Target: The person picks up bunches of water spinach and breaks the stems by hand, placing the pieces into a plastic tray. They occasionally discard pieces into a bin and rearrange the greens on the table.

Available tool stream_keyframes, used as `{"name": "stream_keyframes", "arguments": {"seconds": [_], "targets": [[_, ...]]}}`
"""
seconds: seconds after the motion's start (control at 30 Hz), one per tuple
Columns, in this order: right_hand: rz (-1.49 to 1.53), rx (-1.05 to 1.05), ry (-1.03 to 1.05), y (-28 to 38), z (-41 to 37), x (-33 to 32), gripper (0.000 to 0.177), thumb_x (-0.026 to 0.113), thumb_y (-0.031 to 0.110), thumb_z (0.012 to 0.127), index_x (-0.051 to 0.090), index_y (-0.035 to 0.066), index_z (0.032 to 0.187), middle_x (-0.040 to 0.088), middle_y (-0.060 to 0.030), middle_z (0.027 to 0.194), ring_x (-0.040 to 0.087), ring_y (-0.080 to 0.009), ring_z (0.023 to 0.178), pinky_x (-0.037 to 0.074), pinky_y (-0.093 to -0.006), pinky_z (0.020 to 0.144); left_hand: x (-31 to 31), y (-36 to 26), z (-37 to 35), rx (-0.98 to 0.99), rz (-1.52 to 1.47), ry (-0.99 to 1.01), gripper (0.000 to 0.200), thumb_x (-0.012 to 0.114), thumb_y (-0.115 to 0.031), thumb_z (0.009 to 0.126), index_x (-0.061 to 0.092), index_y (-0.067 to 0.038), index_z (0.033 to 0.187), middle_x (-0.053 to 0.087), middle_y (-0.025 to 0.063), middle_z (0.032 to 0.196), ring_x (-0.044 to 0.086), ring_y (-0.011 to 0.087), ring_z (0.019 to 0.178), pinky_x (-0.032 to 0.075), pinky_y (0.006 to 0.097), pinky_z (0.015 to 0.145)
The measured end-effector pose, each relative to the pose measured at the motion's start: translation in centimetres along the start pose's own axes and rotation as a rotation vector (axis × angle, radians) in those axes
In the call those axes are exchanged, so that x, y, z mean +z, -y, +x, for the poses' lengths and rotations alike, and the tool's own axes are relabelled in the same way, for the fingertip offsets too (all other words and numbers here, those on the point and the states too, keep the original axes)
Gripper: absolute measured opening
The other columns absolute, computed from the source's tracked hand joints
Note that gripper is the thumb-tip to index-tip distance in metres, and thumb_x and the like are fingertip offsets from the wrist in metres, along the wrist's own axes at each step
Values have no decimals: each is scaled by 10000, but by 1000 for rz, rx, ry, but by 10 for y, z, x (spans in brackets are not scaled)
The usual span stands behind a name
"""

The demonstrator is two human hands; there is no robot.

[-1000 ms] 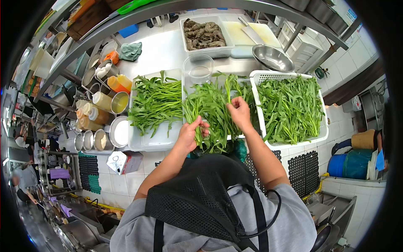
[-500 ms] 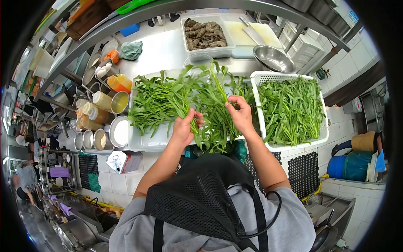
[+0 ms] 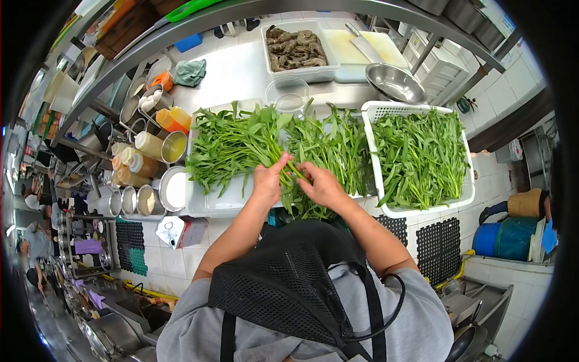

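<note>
My left hand is closed round the stems of a bunch of water spinach, whose leaves fan out to the left over a translucent tray. Close beside it, my right hand has its fingers curled on the lower stem ends of that bunch. A looser pile of water spinach lies in the tray's right part, just beyond my right hand. To the right, a white perforated basket is full of leafy water spinach pieces. My fingers partly hide the stem ends.
Behind the tray sit a clear bowl, a tub of prawns, a knife on a cutting board and a steel bowl. Sauce bottles and a container of white powder stand left. A metal shelf rail crosses above.
My right hand has moved left and down, from the upright stems over the right pile to the stem ends by my left hand. The clear bowl behind is now less covered by leaves.
</note>
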State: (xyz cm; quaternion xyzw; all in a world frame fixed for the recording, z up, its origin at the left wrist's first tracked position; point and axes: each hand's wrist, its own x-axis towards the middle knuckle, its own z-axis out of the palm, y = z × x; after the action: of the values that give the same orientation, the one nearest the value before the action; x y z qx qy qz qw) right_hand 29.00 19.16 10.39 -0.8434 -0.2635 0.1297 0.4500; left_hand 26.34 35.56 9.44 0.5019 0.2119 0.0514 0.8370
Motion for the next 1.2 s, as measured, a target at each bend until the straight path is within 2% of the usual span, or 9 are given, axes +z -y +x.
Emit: {"name": "stream_keyframes", "arguments": {"seconds": [0.13, 0.23, 0.33, 0.4, 0.43, 0.47, 0.53, 0.63, 1.2], "targets": [[-120, 105, 215, -7, -3, -9, 397, 670, 230, 804, 566, 55, 1145, 641, -185, 890, 617, -354, 903, 449, -410, 838, -6, -9, 6, 35, -67, 28, 172, 652, -169, 890, 604, -61, 1015, 654, 73, 939, 612, 167, 810, 475, 300, 650], [-233, -18, 196, -17, -7, -9, 436, 671, 274, 807, 569, 46, 1165, 639, -189, 967, 595, -344, 983, 399, -411, 935, -11, -14, 10, 55, -79, 33, 197, 627, -176, 908, 578, -50, 1051, 651, 91, 957, 623, 193, 838, 496, 314, 686], [-179, -209, -6, -17, -8, -8, 442, 658, 282, 826, 568, 35, 1181, 638, -169, 1019, 576, -330, 1032, 337, -415, 997, -9, -15, 7, 63, -74, 23, 216, 620, -186, 913, 576, -33, 1059, 657, 106, 969, 632, 202, 845, 502, 321, 699], [6, -186, -27, -15, -3, -6, 450, 646, 289, 843, 557, 34, 1202, 645, -160, 989, 589, -330, 985, 389, -415, 956, -6, -13, 5, 64, -68, 22, 225, 614, -192, 918, 580, -19, 1058, 663, 115, 979, 635, 204, 835, 500, 321, 694], [161, -90, 28, -17, 1, -1, 400, 608, 233, 887, 535, 2, 1204, 658, -138, 920, 622, -263, 871, 473, -375, 842, -5, -12, 3, 62, -78, 46, 226, 602, -191, 925, 577, -20, 1070, 660, 118, 990, 637, 210, 853, 506, 328, 709], [162, -89, 24, -20, 3, 4, 400, 608, 233, 887, 535, 2, 1204, 658, -138, 920, 622, -263, 871, 473, -375, 842, -4, -11, 2, 60, -90, 70, 228, 590, -191, 932, 574, -20, 1081, 657, 122, 1001, 639, 217, 871, 512, 334, 724], [628, 137, 112, -21, 5, 10, 303, 559, 156, 922, 538, -36, 1156, 662, -101, 853, 618, -163, 761, 505, -291, 717, -4, -10, 0, 60, -96, 100, 225, 588, -191, 933, 576, -22, 1080, 656, 122, 1002, 638, 218, 878, 514, 335, 732], [692, 135, 73, -19, 6, 14, 223, 523, 102, 937, 544, -55, 1095, 657, -64, 821, 593, -93, 700, 487, -232, 652, -5, -8, 0, 66, -102, 129, 225, 591, -196, 931, 582, -23, 1073, 654, 122, 1001, 635, 220, 893, 514, 339, 745], [662, 149, -59, -19, 10, 12, 65, 555, 55, 864, 569, -6, 844, 622, -43, 731, 556, -81, 605, 460, -229, 559, 1, -6, -8, 14, 8, 186, 191, 585, -163, 931, 565, -36, 1072, 640, 109, 973, 617, 212, 902, 513, 333, 738]]}}
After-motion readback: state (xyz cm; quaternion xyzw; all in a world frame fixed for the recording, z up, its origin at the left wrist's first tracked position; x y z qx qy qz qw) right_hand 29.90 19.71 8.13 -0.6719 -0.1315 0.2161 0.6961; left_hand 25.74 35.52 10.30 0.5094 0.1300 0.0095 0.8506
